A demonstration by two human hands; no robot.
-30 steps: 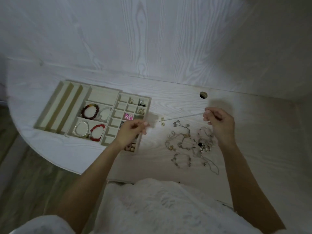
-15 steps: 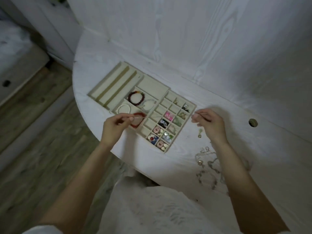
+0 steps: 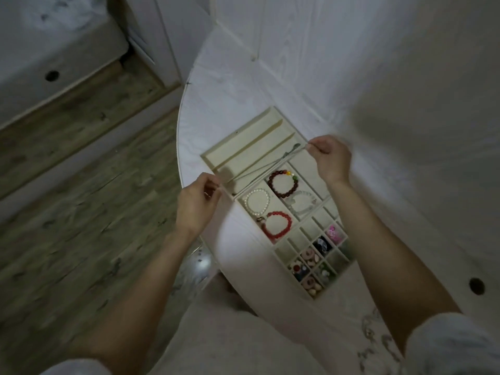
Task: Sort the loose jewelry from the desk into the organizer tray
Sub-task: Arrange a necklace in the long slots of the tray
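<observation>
Your fingers on the left hand point(image 3: 197, 201) and right hand point(image 3: 328, 158) pinch a thin chain point(image 3: 259, 166) taut over the organizer tray point(image 3: 243, 136)'s long slots, bracelets and beads already sorted, a tangled pile point(image 3: 378, 336) still waiting.

1. A thin silver chain point(image 3: 266, 165) is held stretched diagonally over the long slots at frame centre.
2. A cream tray point(image 3: 216, 158) is set on the desk; bracelets and small pieces are held in its compartments.

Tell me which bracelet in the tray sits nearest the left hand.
The white pearl bracelet; the dark brown, clear and red ones lie farther from the left hand.
</observation>
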